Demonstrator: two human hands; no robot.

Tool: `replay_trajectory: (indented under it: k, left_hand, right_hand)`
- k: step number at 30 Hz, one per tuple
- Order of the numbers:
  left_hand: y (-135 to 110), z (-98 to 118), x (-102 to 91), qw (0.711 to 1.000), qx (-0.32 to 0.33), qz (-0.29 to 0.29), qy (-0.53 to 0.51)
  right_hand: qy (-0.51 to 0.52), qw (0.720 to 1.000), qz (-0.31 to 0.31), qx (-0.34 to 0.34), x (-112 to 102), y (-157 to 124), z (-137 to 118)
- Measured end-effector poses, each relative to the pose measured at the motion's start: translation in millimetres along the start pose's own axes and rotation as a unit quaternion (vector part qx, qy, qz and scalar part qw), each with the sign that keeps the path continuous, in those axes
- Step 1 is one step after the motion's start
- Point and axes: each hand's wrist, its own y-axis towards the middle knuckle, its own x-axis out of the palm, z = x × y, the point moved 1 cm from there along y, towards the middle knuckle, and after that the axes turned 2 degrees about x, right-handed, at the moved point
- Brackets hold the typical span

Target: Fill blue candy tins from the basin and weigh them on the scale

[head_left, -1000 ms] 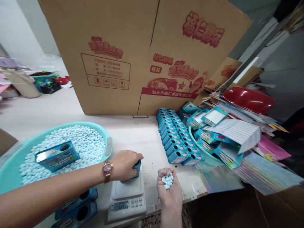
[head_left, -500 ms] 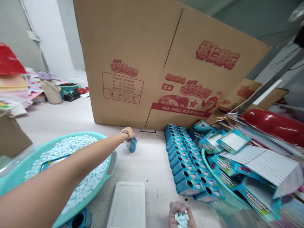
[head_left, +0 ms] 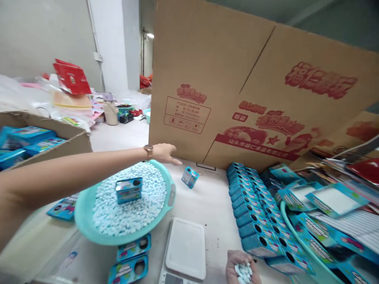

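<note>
My left hand (head_left: 164,153) is open, stretched over the far rim of a turquoise basin (head_left: 85,228), a watch on its wrist. Just beyond its fingertips a small blue candy box (head_left: 190,177) stands apart from it, slightly tilted in view. Pale blue candies (head_left: 118,217) fill the basin, and another blue box (head_left: 128,190) rests on top of them. At the lower edge my right hand (head_left: 233,262) is cupped around a handful of pale blue candies (head_left: 244,272). A white scale (head_left: 186,246) lies on the table between the basin and this hand.
Two rows of blue boxes (head_left: 257,221) stand right of the scale. Beside them a turquoise tub (head_left: 286,221) holds flat packaging. A large cardboard carton (head_left: 225,51) walls off the back. At left is an opened carton (head_left: 74,144) of blue boxes; two more boxes (head_left: 128,270) lie below the basin.
My left hand has let go of the small blue box and drawn back left from it, fingers spread. The view has swung left. My right hand still cups the candies.
</note>
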Motion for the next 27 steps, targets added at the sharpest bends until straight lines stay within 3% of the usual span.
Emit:
replay_trajectory:
  k: [2, 5, 8, 10, 13, 16, 18, 22, 27]
  left_hand:
    - [-48.1, -19.7, -4.8, 0.999, 0.029, -0.024, 0.036]
    - [-104.3, -46.6, 13.4, 0.982, 0.064, -0.008, 0.178]
    - [-130.5, -63.1, 35.8, 0.974, 0.059, 0.018, 0.218]
    - [-135.3, -62.9, 39.6, 0.976, 0.059, 0.033, 0.205]
    - [-135.4, -41.3, 29.0, 0.974, 0.09, 0.097, 0.183]
    - [-133.4, 1.0, 21.2, 0.965, 0.157, 0.153, 0.143]
    - [-129.7, 33.7, 29.1, 0.958, 0.21, 0.156, 0.118]
    - [-113.2, 85.1, 77.3, 0.944, 0.291, 0.123, 0.093]
    - [-89.4, 101.7, 142.5, 0.945, 0.303, 0.055, 0.114]
  right_hand:
    - [0.014, 1.0, 0.013, 0.002, 13.7, -8.0, 15.1]
    - [0.06, 0.997, 0.038, 0.01, 39.8, -18.1, 46.3]
    - [0.079, 0.995, 0.045, 0.036, 61.8, -25.1, 70.4]
    - [0.089, 0.994, 0.043, 0.041, 67.9, -29.1, 75.9]
    - [0.101, 0.994, 0.032, 0.021, 64.0, -34.4, 70.9]
    - [0.058, 0.998, -0.004, -0.007, 53.4, -37.1, 60.9]
    - [0.023, 0.999, -0.027, -0.027, 46.5, -37.1, 54.9]
    - [-0.004, 0.996, -0.053, -0.065, 32.3, -36.6, 41.6]
    - [0.01, 0.994, -0.068, -0.09, 18.2, -38.6, 23.2]
